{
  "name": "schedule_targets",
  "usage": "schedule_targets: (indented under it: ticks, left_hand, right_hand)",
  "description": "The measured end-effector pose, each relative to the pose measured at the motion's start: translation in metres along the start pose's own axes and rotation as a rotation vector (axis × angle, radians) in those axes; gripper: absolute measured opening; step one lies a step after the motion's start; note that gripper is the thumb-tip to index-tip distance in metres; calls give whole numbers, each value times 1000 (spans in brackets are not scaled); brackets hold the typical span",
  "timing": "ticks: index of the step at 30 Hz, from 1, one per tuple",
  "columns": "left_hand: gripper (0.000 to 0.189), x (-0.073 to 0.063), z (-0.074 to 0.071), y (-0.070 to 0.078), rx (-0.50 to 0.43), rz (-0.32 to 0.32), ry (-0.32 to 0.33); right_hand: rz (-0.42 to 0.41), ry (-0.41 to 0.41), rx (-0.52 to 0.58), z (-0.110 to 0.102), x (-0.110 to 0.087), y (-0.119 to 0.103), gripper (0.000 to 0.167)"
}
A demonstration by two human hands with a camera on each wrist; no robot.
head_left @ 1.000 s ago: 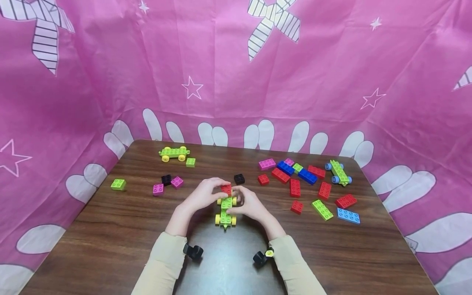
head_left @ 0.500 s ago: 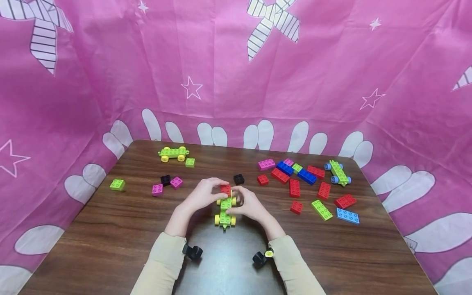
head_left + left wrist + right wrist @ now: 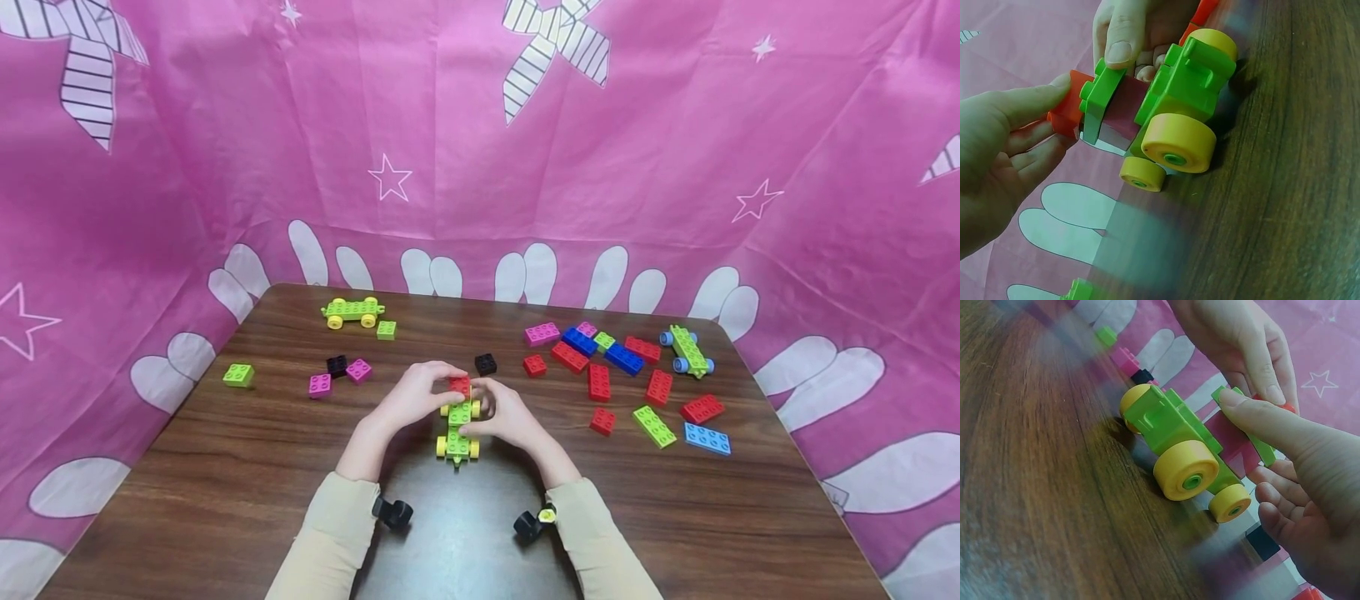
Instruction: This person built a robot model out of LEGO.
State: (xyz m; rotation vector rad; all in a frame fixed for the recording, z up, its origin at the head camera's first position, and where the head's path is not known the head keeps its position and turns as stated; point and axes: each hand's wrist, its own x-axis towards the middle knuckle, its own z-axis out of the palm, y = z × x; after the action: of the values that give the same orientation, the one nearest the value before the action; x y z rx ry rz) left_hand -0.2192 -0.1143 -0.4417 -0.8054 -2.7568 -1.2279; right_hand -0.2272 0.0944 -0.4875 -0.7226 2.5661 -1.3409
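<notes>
In front of the person stands a green toy car base (image 3: 458, 448) on yellow wheels (image 3: 1186, 470). On its far end rises a stack: a dark pink brick (image 3: 1129, 105), then a flat green plate (image 3: 1102, 100), then a red brick (image 3: 1072, 105) on top. My left hand (image 3: 416, 396) pinches the red brick between thumb and fingers. Coming from the other side, my right hand (image 3: 510, 414) grips the green plate, its thumb on the near edge and its fingers behind the stack. Fingers cover part of the stack in the head view.
Several red, blue, green and pink bricks (image 3: 599, 382) lie to the right, beside a green car base with blue wheels (image 3: 687, 352). A yellow-wheeled base (image 3: 354, 312) stands back left. A black brick (image 3: 486, 363) lies just beyond the hands; pink bricks (image 3: 320, 385) lie left.
</notes>
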Motion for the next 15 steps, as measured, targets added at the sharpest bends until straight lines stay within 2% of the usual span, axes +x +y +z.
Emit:
schedule_targets:
  ticks: [15]
  left_hand:
    - [32, 1, 2, 2, 5, -34, 5]
  right_hand:
    - [-8, 9, 0, 1, -1, -1, 67]
